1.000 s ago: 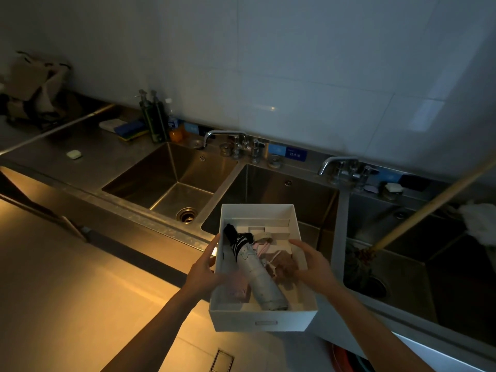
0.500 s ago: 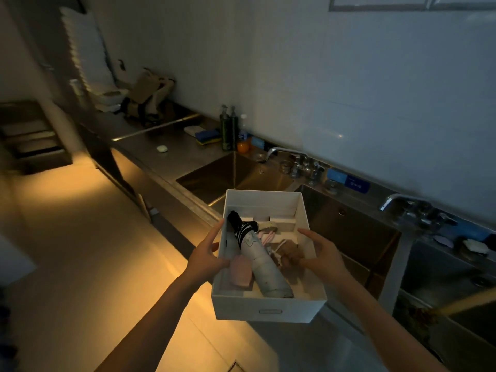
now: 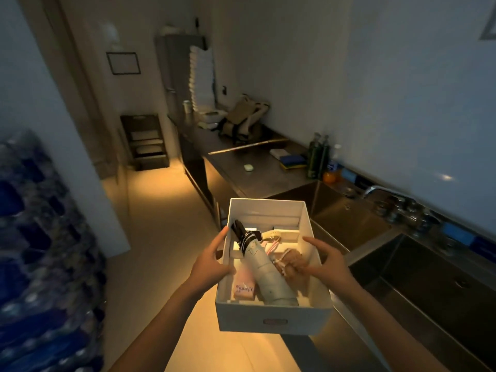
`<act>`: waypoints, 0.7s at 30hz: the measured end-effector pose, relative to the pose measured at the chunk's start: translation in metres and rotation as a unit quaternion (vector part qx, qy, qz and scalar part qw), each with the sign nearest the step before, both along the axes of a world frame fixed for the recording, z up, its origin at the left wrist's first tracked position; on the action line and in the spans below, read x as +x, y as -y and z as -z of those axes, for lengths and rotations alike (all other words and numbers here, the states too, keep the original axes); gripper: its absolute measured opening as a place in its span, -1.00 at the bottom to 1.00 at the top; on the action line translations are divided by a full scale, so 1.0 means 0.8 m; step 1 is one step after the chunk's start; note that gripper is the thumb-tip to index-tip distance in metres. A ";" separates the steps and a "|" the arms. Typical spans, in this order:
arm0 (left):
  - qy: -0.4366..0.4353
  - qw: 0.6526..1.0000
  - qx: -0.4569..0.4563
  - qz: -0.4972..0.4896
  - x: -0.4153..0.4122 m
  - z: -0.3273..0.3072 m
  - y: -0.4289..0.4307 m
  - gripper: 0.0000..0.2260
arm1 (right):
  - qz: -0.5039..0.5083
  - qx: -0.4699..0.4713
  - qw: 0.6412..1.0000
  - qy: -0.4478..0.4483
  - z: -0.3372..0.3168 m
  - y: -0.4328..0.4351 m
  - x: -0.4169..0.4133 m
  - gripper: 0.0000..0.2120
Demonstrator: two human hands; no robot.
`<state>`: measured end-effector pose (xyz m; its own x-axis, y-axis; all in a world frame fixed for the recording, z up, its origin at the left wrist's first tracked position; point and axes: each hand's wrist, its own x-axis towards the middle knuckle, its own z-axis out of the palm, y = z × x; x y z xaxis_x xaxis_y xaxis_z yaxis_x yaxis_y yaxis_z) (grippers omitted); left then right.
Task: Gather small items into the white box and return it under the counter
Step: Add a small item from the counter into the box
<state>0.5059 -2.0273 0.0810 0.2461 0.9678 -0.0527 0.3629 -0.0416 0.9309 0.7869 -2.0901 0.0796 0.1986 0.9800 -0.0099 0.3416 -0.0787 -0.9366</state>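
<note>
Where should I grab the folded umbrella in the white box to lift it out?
Take the folded umbrella by its black handle, reaching down from above. It lies slanted in the white box with the handle clear at the far left, while a pink packet and a brown bundle crowd its grey body.

- Pink packet [image 3: 243, 287] in the white box [image 3: 268, 328]: printed word, upside down and blurred, not legible.
- Small tag on the box's near wall: unreadable.
- Blue labels [image 3: 456, 233] on the right wall: too blurred.
</note>
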 end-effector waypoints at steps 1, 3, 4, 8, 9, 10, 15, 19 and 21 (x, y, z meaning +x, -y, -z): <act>0.001 1.000 -0.002 -0.006 -0.013 0.001 -0.014 -0.12 | -0.003 -0.001 1.000 0.004 0.001 -0.017 -0.014 -0.38; 0.004 1.000 -0.006 -0.014 -0.040 0.003 -0.043 -0.13 | -0.008 0.010 1.000 0.015 0.002 -0.052 -0.041 -0.39; 0.004 1.000 -0.009 -0.016 -0.053 0.004 -0.059 -0.13 | -0.009 0.015 1.000 0.020 0.003 -0.070 -0.053 -0.40; 0.006 1.000 -0.009 -0.026 -0.100 0.004 -0.116 -0.13 | -0.004 0.015 1.000 0.019 0.004 -0.138 -0.101 -0.41; 0.010 0.999 -0.011 -0.030 -0.110 0.003 -0.128 -0.14 | -0.005 0.017 1.000 0.021 0.005 -0.154 -0.111 -0.42; 0.011 0.999 -0.014 -0.035 -0.119 0.003 -0.141 -0.15 | -0.006 0.020 1.000 0.023 0.005 -0.169 -0.120 -0.43; 0.014 0.998 -0.025 -0.051 -0.152 0.014 -0.207 -0.13 | -0.032 0.016 0.999 0.010 0.015 -0.244 -0.149 -0.45; 0.012 0.998 -0.042 -0.049 -0.157 0.033 -0.272 -0.13 | -0.038 0.015 0.999 0.015 0.034 -0.315 -0.151 -0.43; 0.011 0.998 -0.048 -0.046 -0.157 0.041 -0.315 -0.13 | -0.045 0.013 0.999 0.022 0.044 -0.362 -0.147 -0.42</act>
